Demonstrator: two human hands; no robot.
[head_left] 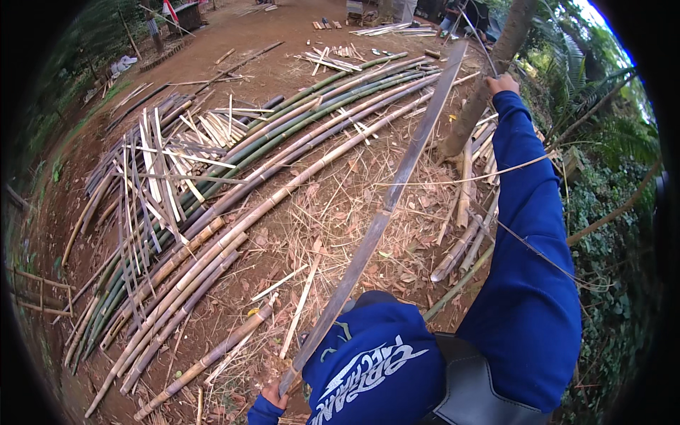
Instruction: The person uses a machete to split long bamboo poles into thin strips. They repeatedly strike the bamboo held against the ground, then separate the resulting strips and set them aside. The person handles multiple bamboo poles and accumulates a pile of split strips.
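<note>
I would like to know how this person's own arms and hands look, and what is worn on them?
The creased, deep-blue fabric right sleeve is long, reaches the wrist and shows no print. Of the blue fabric left sleeve, only a small part near the wrist is visible. The bare right hand and bare left hand wear no gloves; finer details are too small to tell.

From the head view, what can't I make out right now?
In the head view:
Right hand: palm and fingertips, hidden by the back of the hand.
Left sleeve: cut off by the lower edge.
Poles: partly covered by strips lying on them.
Far sticks: too small to count.
</note>
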